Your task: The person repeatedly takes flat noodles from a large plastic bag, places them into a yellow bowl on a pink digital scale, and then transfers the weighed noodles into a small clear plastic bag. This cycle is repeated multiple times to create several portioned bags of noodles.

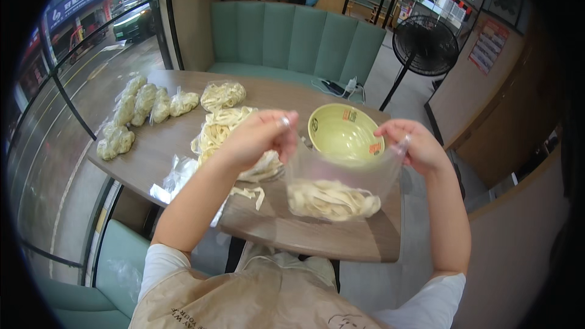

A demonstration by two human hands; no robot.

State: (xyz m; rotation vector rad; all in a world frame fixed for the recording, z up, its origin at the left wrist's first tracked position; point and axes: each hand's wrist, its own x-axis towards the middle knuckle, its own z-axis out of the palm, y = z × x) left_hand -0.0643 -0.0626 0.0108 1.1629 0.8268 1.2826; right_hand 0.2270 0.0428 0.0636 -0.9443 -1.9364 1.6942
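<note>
Between my two hands hangs a clear plastic bag (343,173) with wide pale noodles (333,198) lying in its bottom. My left hand (267,139) pinches one upper corner, and my right hand (413,146) grips the other. Behind the bag sits a yellow-green bowl (345,130), its inside bare where I see it; the bag covers its near rim. Loose wide noodles (217,132) are heaped to the left, partly behind my left hand and forearm. A short noodle strip (251,194) lies on the wooden table (283,224) near the bag.
Several knotted bags of noodles (146,103) line the table's far left, with a fuller bag (224,95) beside them. Clear plastic bags (178,176) lie by my left forearm. A power strip (336,87) rests at the far edge, before a green bench (297,36). A black fan (425,45) stands right.
</note>
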